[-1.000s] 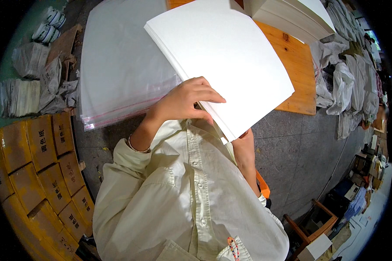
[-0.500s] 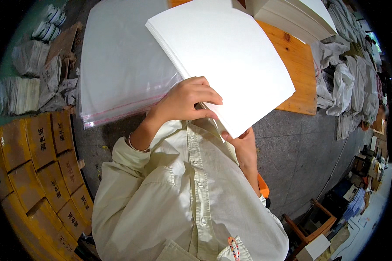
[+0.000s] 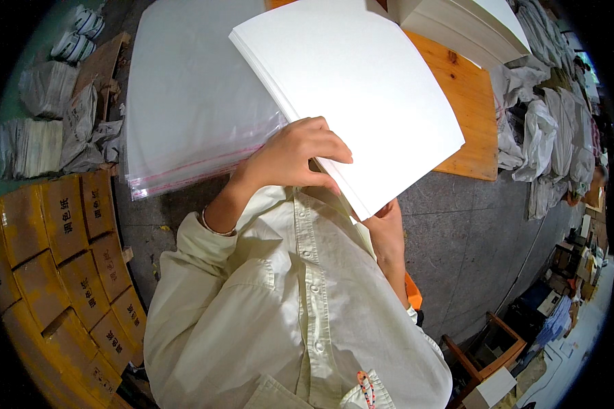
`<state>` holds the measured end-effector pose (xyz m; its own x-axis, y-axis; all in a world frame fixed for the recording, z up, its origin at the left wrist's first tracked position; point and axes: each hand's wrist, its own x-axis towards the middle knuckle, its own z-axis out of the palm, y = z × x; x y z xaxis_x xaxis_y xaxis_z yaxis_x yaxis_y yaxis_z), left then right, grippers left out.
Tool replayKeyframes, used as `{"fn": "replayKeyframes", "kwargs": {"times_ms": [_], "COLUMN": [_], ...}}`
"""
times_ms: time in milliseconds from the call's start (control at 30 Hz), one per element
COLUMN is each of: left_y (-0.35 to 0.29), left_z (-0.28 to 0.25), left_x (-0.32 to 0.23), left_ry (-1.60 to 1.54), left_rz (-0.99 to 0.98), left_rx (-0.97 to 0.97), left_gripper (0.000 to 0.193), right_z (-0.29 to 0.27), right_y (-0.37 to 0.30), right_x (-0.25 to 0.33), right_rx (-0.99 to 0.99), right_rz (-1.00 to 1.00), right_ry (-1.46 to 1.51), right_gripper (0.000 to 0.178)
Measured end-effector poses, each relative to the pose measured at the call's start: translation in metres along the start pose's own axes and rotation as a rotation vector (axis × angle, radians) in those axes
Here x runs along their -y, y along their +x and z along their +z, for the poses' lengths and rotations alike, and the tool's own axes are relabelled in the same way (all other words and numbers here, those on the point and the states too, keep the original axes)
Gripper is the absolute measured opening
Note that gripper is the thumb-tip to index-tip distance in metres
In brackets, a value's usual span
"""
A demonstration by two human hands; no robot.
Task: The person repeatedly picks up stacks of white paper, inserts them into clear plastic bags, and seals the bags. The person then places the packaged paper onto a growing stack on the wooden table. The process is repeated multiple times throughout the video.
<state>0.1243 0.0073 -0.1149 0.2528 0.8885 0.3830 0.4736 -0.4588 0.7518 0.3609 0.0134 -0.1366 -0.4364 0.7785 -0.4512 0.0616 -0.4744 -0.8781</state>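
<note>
The white paper stack (image 3: 361, 102) overlaps the right side of the plastic sleeves (image 3: 191, 88), long axis slanting toward them, the left hand (image 3: 297, 154) nearer them, pinching its edge, the right hand (image 3: 387, 235) (fingers hidden, grip unclear) at its near corner.

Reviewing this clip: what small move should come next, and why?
Probably a gentle squaring of the white paper stack at its near corner with the right hand: that hand is at the corner, the left hand holds the left edge, and the layers there look slightly stepped. The right hand's grip is partly hidden.
</note>
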Motion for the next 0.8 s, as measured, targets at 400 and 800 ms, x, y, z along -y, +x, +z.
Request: {"fn": "replayKeyframes", "kwargs": {"times_ms": [400,800], "left_y": [0.005,0.007], "left_z": [-0.005,-0.004], "left_x": [-0.005,-0.005], "left_ry": [-0.046,-0.044], "left_rz": [-0.083,-0.134], "left_rx": [0.023,0.026], "left_gripper": [0.046,0.043], "right_z": [0.001,0.003], "right_y": [-0.011,-0.014], "right_x": [0.012,0.020], "right_rx": [-0.049,-0.013], "right_rz": [0.063,0.173], "right_ry": [-0.029,0.029], "right_gripper": [0.089,0.070]}}
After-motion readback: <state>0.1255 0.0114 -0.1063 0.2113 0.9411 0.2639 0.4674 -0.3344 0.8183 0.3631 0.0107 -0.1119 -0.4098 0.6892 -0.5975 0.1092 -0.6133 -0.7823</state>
